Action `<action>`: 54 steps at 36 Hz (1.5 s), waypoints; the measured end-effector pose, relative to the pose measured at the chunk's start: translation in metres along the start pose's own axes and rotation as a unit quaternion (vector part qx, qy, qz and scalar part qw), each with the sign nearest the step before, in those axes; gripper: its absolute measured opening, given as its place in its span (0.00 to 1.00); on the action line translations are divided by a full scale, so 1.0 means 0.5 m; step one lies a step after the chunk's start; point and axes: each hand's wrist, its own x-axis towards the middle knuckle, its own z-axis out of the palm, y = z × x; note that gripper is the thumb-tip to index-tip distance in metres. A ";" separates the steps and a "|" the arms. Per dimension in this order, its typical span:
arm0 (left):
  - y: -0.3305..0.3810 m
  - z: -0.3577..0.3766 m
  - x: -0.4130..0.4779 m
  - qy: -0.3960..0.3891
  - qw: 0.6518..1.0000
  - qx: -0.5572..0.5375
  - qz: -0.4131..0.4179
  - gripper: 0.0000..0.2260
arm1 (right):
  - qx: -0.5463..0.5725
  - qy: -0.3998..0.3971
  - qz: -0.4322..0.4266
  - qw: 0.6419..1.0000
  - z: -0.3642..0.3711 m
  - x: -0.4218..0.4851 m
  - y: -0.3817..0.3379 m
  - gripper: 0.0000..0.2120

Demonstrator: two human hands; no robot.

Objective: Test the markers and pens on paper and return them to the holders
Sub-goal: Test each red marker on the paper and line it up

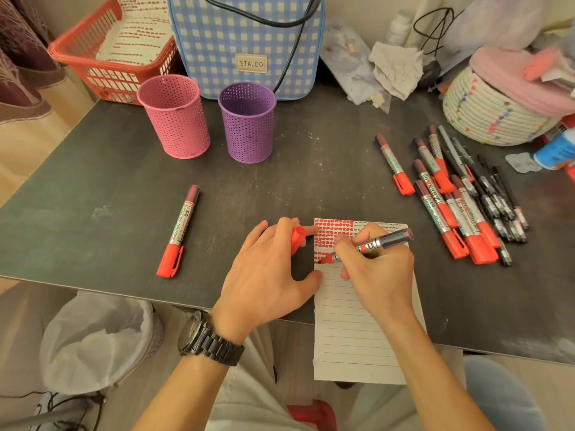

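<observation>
The marker (384, 240), silver-barrelled with a dark end, slants over the paper (351, 337), its red tip touching the red blocks that fill the top rows. The right grip (379, 275) is clamped on the marker. The left grip (267, 272) is curled round a red cap (298, 237), thumb at the paper's edge. The paper overhangs the near edge of the dark surface (280, 181).

Behind stand a pink holder (174, 119) and a purple holder (247, 122), upright, showing only perforated walls inside. A red basket (93, 57) holds red-marked sheets (137, 32).
</observation>
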 end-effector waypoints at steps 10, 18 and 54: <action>-0.003 0.001 -0.001 0.004 1.000 0.003 0.004 0.22 | 0.000 0.006 -0.002 1.000 0.001 0.001 0.001 0.14; -0.002 0.001 -0.001 0.004 1.000 0.009 0.000 0.22 | 0.001 0.005 -0.006 1.000 0.002 0.001 0.003 0.14; -0.008 0.004 0.000 0.007 1.000 0.005 0.006 0.22 | 0.124 0.050 0.044 0.990 -0.012 0.007 0.014 0.14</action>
